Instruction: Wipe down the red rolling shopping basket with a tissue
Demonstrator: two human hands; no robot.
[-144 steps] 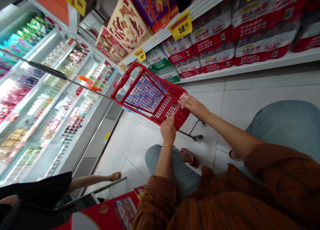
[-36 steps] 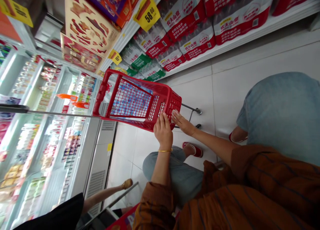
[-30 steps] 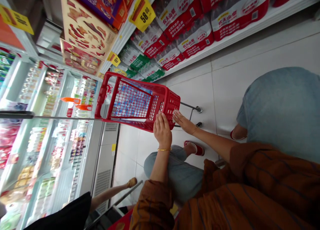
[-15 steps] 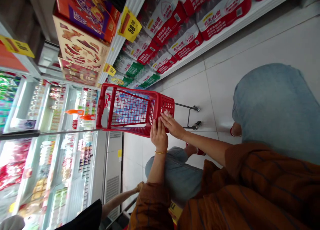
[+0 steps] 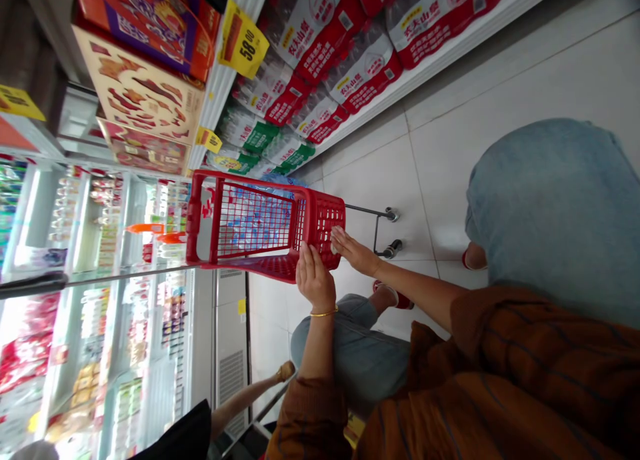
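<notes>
A red plastic lattice-sided shopping cart (image 5: 311, 213) stands on the pale tiled floor (image 5: 370, 160), beside a white metal shelf (image 5: 430, 73) bearing red-labelled packs of clear bottles (image 5: 370, 73). The left grip (image 5: 316, 280), below a thin gold bracelet (image 5: 323, 312), is laid at the cart's near end, fingers straight and side by side. The right grip (image 5: 356, 252) is likewise flat, fingertips against the perforated end panel. Blue-and-white goods (image 5: 257, 217) show through the lattice.
</notes>
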